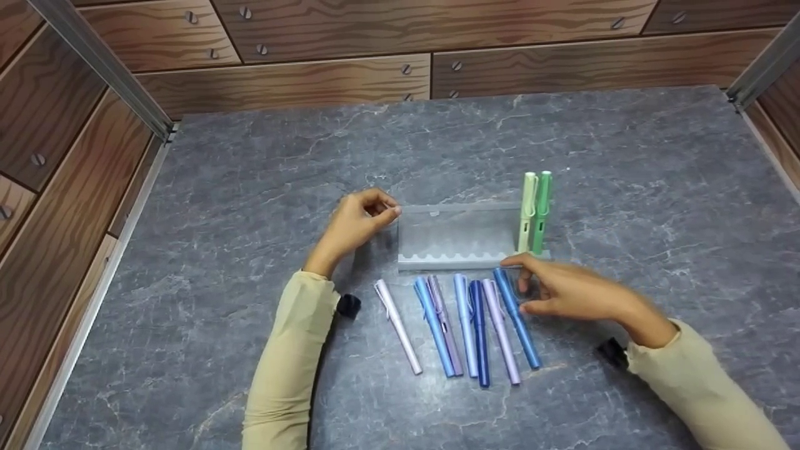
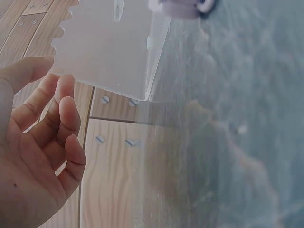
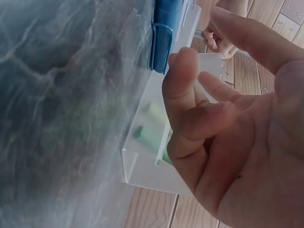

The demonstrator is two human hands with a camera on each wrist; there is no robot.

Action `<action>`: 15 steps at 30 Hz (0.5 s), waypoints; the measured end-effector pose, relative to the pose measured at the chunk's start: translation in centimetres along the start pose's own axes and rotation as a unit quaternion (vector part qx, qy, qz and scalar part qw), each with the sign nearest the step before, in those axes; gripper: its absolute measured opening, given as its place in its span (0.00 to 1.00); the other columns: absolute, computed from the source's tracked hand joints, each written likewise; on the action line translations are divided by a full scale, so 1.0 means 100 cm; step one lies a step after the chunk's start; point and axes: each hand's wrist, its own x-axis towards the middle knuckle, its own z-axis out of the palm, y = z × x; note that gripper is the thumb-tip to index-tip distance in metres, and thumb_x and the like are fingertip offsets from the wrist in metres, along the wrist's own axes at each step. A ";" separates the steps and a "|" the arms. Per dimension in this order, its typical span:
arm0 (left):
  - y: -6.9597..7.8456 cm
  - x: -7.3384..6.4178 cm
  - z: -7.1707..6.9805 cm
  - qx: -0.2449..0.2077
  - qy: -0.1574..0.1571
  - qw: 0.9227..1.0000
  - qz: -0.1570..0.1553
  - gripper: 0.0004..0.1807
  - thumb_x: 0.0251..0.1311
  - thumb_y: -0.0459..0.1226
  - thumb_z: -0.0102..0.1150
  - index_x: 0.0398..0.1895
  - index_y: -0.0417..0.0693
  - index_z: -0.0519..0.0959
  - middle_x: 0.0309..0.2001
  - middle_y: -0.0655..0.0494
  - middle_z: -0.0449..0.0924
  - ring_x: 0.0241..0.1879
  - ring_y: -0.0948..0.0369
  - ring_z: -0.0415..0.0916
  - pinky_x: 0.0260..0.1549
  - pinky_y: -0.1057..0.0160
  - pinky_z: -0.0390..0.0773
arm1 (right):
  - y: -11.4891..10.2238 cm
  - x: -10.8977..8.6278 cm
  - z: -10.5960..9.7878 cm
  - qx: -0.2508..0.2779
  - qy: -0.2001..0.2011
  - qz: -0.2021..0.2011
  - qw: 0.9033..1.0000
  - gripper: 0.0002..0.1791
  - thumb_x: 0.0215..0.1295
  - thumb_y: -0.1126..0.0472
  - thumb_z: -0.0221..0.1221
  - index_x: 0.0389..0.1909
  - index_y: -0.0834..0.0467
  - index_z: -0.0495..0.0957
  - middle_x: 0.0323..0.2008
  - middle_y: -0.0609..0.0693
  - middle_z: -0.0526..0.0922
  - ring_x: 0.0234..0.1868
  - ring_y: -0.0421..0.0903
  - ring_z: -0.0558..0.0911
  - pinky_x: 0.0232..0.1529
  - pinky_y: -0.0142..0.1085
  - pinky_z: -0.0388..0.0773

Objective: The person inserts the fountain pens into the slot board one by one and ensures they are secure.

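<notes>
A clear pen stand [image 1: 459, 234] with a scalloped front lip stands mid-table. Thumb and forefinger of my left hand [image 1: 356, 222] pinch its upper left corner, also visible in the left wrist view. In the stand's right end, a pale green pen [image 1: 529, 200] and a green pen [image 1: 542, 206] are upright side by side. My right hand [image 1: 578, 290] hovers around the upper part of a blue pen [image 1: 519, 322], the rightmost of the row lying before the stand. Its fingers are loosely bent with thumb apart, and nothing shows between them in the right wrist view.
Left of that blue pen lie a lilac pen [image 1: 502, 334], a dark blue pen [image 1: 480, 337], a periwinkle pen [image 1: 464, 325], a purple pen [image 1: 445, 328] and a lighter blue pen [image 1: 435, 331]. Further left is a pale lavender pen [image 1: 400, 328]. Wood-patterned walls [image 1: 325, 81] border the grey marbled table [image 1: 187, 300].
</notes>
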 end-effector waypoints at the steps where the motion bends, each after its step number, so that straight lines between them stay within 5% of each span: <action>1: 0.000 0.000 0.000 0.002 0.000 1.000 0.000 0.08 0.59 0.40 0.64 0.37 0.44 0.83 0.28 0.55 0.80 0.29 0.63 0.72 0.32 0.67 0.72 | 0.000 0.001 0.001 -0.005 0.001 -0.003 1.000 0.35 0.58 0.57 0.66 0.65 0.57 0.62 0.38 0.47 0.78 0.27 0.31 0.70 0.28 0.28 0.71; 15: -0.001 0.000 0.000 -0.006 0.000 1.000 0.006 0.08 0.59 0.38 0.64 0.37 0.43 0.83 0.27 0.55 0.80 0.28 0.64 0.71 0.31 0.68 0.71 | -0.001 0.002 0.003 -0.035 -0.015 -0.009 0.999 0.35 0.60 0.59 0.64 0.66 0.62 0.63 0.37 0.46 0.77 0.31 0.34 0.71 0.32 0.31 0.72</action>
